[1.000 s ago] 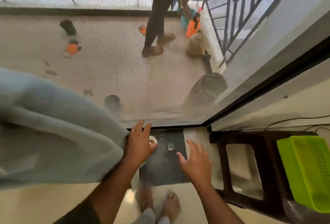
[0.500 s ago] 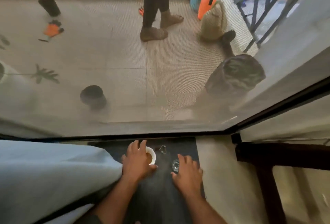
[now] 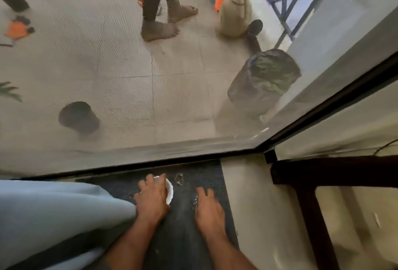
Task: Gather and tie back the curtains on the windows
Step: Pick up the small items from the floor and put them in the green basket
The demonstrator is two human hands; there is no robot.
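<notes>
1. Both hands had dropped lower onto the dark mat (image 3: 193,237).
2. Left hand (image 3: 153,198) curled over a white bowl (image 3: 170,190); right hand (image 3: 209,207) lay flat.
3. Pale blue curtain (image 3: 60,216) bunched just left of the left grip.

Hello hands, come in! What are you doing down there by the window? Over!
Left hand grips small white bowl on dark mat. Right hand flat on mat, open. Blue curtain loose beside left arm, not tied. Safety pin lies near bowl.
</notes>
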